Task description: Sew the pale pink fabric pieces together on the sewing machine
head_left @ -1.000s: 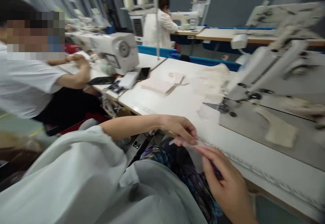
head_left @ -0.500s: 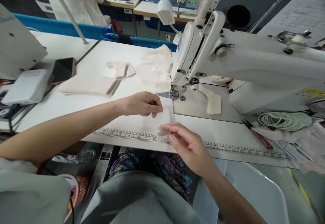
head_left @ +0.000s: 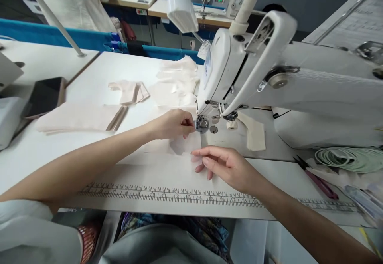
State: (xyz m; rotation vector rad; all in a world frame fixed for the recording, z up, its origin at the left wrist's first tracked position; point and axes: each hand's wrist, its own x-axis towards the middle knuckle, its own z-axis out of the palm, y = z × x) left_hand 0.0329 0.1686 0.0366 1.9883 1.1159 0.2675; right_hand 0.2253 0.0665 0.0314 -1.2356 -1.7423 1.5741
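A small pale fabric piece (head_left: 187, 145) lies flat on the white sewing table (head_left: 89, 156), its far edge at the presser foot (head_left: 202, 124) of the white sewing machine (head_left: 269, 76). My left hand (head_left: 173, 123) pinches the piece's far edge right beside the foot. My right hand (head_left: 224, 164) rests its fingertips on the near right edge of the same piece, fingers spread. A printed ruler strip (head_left: 179, 195) runs along the table's front edge.
Stacks of cream fabric pieces (head_left: 80, 117) (head_left: 176, 81) lie at the left and behind. A cream strip (head_left: 254, 134) sits under the machine arm. A phone (head_left: 44, 96) is far left. Snips (head_left: 317, 176) and a cord coil (head_left: 350, 158) lie right. A person in white (head_left: 74, 0) works behind.
The view swung from the left neighbour to my own machine. Both hands carried the fabric piece from my lap onto the table and slid it forward to the presser foot.
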